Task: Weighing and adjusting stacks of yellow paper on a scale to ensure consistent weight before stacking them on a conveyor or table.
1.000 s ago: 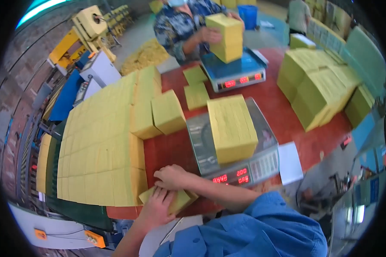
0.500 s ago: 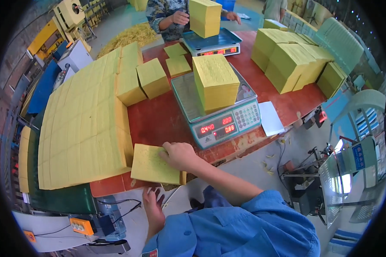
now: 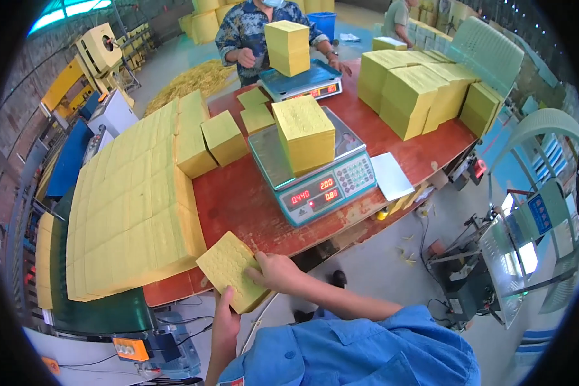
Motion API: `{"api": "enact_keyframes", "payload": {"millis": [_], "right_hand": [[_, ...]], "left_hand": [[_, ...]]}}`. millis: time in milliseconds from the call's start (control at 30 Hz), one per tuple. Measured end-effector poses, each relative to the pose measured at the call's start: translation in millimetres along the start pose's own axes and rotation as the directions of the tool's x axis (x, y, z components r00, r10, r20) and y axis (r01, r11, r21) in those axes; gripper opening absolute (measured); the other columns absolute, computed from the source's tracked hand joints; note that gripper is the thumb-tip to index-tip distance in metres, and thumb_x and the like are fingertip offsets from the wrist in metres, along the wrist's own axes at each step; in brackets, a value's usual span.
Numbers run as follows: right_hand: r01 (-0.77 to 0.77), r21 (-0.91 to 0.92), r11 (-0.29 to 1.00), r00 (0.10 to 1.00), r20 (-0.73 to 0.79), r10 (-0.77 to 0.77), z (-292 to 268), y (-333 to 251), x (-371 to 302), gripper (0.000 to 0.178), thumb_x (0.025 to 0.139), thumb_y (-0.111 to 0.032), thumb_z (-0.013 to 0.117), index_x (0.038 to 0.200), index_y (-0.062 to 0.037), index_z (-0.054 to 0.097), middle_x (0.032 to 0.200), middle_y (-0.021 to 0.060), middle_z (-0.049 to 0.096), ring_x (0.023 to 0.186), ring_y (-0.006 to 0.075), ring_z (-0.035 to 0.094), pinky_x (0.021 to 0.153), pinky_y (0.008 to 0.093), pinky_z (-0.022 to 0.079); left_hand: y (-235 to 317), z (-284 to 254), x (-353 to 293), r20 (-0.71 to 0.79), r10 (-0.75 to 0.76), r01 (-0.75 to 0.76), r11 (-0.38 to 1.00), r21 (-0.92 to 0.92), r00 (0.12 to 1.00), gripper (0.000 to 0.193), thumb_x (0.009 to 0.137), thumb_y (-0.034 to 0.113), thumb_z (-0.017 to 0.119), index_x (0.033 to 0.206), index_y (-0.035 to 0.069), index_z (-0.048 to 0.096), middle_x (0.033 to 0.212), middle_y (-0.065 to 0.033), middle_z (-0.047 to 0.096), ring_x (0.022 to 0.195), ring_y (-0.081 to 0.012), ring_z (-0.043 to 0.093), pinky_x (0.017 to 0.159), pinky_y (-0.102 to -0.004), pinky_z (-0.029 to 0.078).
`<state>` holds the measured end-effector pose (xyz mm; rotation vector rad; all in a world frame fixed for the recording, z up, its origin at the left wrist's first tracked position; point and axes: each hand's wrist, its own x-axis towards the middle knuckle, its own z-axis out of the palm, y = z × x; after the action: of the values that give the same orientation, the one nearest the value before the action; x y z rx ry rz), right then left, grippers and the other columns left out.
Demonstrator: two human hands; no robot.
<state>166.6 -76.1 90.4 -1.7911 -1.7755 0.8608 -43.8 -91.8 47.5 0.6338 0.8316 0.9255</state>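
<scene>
A stack of square yellow embossed paper [image 3: 230, 267] is tilted over the near edge of the red table, held between both hands. My left hand [image 3: 225, 316] grips its near corner, thumb on top and the other fingers hidden underneath. My right hand [image 3: 280, 273] is closed on its right edge, thumb over the top sheet. Beyond them stands a teal digital scale [image 3: 331, 188] with a lit red display. A taller block of the same yellow paper [image 3: 304, 134] rests upright on its metal pan.
Rows of yellow paper stacks [image 3: 132, 212] fill the left side, and more paper blocks [image 3: 413, 93] stand at the far right. A co-worker [image 3: 248, 32] faces me behind a second scale [image 3: 302, 80] bearing a paper block. A white sheet [image 3: 392, 175] lies beside the nearer scale.
The held paper stack has turned and tilted toward me. My left hand has risen from below the table edge onto its near corner. The co-worker's right hand has moved down from beside the paper block.
</scene>
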Motion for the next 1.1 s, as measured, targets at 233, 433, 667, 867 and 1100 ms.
{"api": "enact_keyframes", "payload": {"millis": [233,433,667,867,1100], "right_hand": [[-0.024,0.336,0.942,0.995,0.102,-0.011,-6.9,76.3,8.3,0.052,0.093,-0.048,0.054,0.104,0.0013,0.067,0.092,0.0252,0.068,0.089,0.0393,0.067,0.08,0.045,0.052],[0.012,0.617,0.787,0.963,0.204,-0.175,-70.3,72.8,-7.8,0.053,0.096,-0.043,0.054,0.124,0.0011,0.058,0.109,0.0209,0.067,0.1,0.0307,0.065,0.085,0.0418,0.051],[0.304,0.75,0.587,0.95,-0.287,-0.126,-266.3,51.8,66.5,0.058,0.095,-0.035,0.059,0.137,0.0026,0.046,0.113,0.012,0.063,0.097,0.0161,0.06,0.081,0.0333,0.05],[0.173,0.898,0.405,0.984,-0.179,-0.022,-342.8,107.3,161.8,0.048,0.094,-0.037,0.06,0.126,-0.0019,0.058,0.103,0.0066,0.064,0.083,0.0172,0.061,0.072,0.0316,0.049],[0.047,0.917,0.397,0.994,-0.08,0.069,-330.1,142.5,172.9,0.041,0.095,-0.032,0.057,0.124,-0.0015,0.059,0.1,0.0063,0.064,0.086,0.0161,0.061,0.074,0.0313,0.049]], "left_hand": [[-24.5,-12.0,-1.0,0.025,0.292,-0.282,0.894,0.348,0.956,0.054,0.095,0.019,0.05,0.144,0.004,0.032,0.137,-0.0141,0.048,0.128,-0.0278,0.047,0.106,-0.0426,0.04],[24.8,98.1,-27.5,-0.092,0.264,-0.221,0.919,0.327,0.96,0.042,0.092,0.012,0.055,0.13,-0.004,0.049,0.131,-0.0175,0.053,0.123,-0.0249,0.051,0.104,-0.0377,0.041],[116.6,218.6,108.5,0.342,0.46,-0.57,0.716,0.403,0.819,0.056,0.087,-0.001,0.062,0.139,-0.004,0.042,0.141,-0.017,0.047,0.132,-0.0259,0.043,0.111,-0.0407,0.035],[169.6,354.1,203.4,0.178,0.12,-0.183,0.901,0.394,0.977,0.065,0.084,0.055,0.063,0.132,0.012,0.053,0.126,-0.01,0.057,0.116,-0.0248,0.054,0.09,-0.0416,0.046],[152.6,351.8,245.5,0.086,0.069,-0.101,0.88,0.463,0.994,0.071,0.08,0.055,0.067,0.135,0.013,0.05,0.131,-0.0105,0.055,0.121,-0.0261,0.051,0.092,-0.0513,0.043]]}}
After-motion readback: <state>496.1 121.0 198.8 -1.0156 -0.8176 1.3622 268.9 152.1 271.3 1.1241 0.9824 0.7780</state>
